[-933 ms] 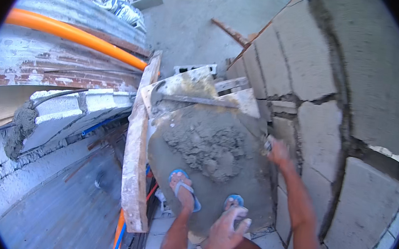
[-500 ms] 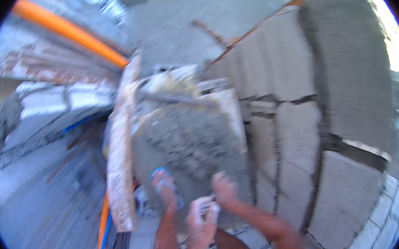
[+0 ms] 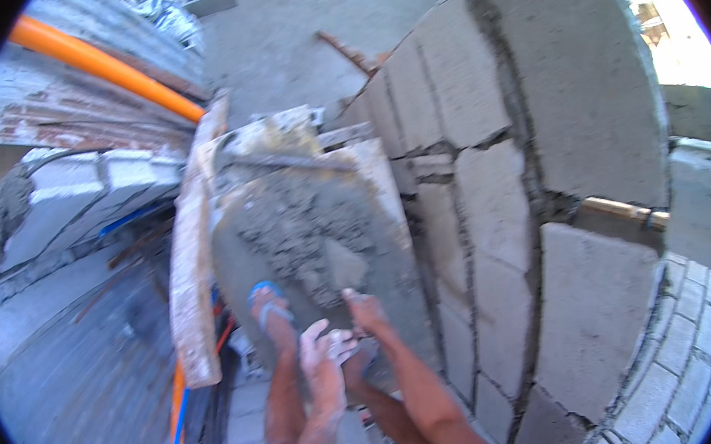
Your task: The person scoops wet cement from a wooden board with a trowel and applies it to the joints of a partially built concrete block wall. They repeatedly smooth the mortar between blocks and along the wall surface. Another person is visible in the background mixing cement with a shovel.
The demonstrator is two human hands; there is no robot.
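Observation:
My right hand (image 3: 366, 312) is closed around the handle of a trowel, and the handle is mostly hidden by the fingers. The trowel's grey blade (image 3: 346, 266) lies against a heap of wet mortar (image 3: 294, 229). That mortar rests on a grey mixing board (image 3: 392, 285) in front of my feet. My left hand (image 3: 324, 353) hovers just nearer than the right one. Its pale, dusty fingers are loosely curled and apart, with nothing visible in them.
A block wall (image 3: 495, 211) with mortar joints runs along the right. A rough plank (image 3: 199, 292) borders the board on the left, near an orange pipe (image 3: 112, 66). My foot in a blue flip-flop (image 3: 269, 300) stands on the board's edge. Farther off lies a hollow block (image 3: 210, 1).
My right hand has moved forward, away from the left, and the trowel blade now shows at the mortar. The left hand's fingers have loosened. The whole view has shifted slightly.

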